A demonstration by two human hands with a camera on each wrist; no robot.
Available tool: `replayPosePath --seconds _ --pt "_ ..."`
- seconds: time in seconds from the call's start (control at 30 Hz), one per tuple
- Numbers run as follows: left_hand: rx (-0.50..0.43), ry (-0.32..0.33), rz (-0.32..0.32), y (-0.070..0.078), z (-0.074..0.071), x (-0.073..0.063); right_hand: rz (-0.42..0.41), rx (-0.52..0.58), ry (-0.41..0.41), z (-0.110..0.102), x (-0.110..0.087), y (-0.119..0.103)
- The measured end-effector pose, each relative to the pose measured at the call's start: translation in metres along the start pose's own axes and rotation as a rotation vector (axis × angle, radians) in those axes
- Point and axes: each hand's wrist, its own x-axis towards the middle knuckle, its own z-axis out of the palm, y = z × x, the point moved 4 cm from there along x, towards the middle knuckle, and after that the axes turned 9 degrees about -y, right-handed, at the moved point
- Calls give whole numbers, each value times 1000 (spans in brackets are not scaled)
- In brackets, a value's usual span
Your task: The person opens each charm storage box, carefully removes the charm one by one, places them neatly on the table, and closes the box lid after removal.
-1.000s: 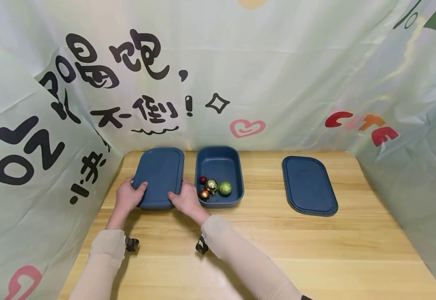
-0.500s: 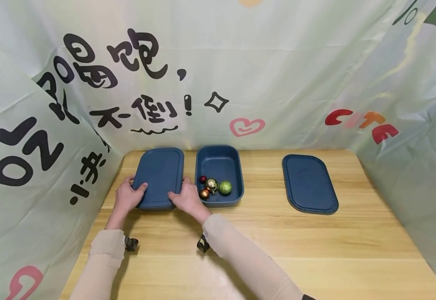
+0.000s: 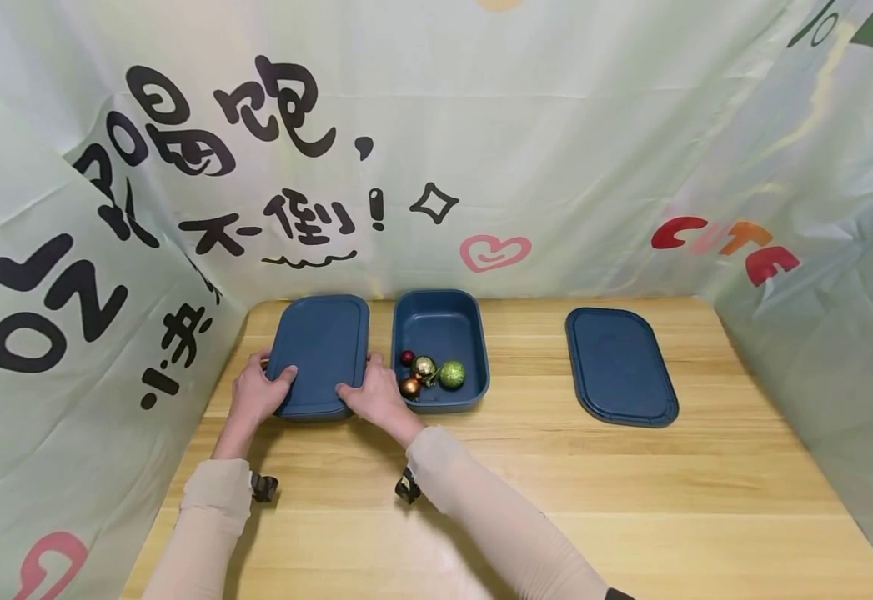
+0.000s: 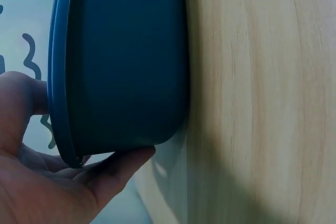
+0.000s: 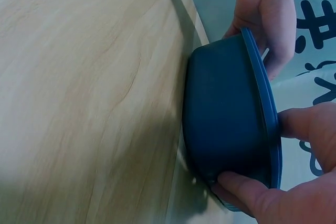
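A dark blue lidded box (image 3: 321,354) stands at the back left of the table. My left hand (image 3: 258,392) grips its left side, thumb on the lid and fingers along the wall. On the opposite side my right hand (image 3: 378,398) holds it the same way, thumb over the lid's edge. The lid rim (image 4: 59,77) overlaps the box wall in the left wrist view. Fingertips (image 5: 236,184) of the right hand press the box's wall low down in the right wrist view. What the box contains is hidden.
Right beside it stands an uncovered blue box (image 3: 436,325) with several ornament balls, among them a glittery green ball (image 3: 451,375) and a copper ball (image 3: 409,387). A loose blue lid (image 3: 622,367) lies flat further right. Printed cloth (image 3: 586,167) walls the wooden table (image 3: 556,500).
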Motion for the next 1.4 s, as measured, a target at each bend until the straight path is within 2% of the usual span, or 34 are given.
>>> replayPosePath --seconds 0.2,0.4,0.57,0.93,1.13,1.4 --pt "12 -9 8 2 -2 0 -14 8 19 0 -1 -2" --pt "35 -29 1 7 -6 -1 -24 56 0 -4 -5 -10" --pt "3 -2 26 15 -9 -6 -63 55 32 -14 -7 -14" --pt "-84 187 143 53 -12 -21 -125 44 157 -48 -12 -17" --pt "-147 186 186 76 -7 -25 -138 87 183 -70 -15 -9" --pt "-194 168 246 92 2 -24 -117 100 219 -89 -18 3"
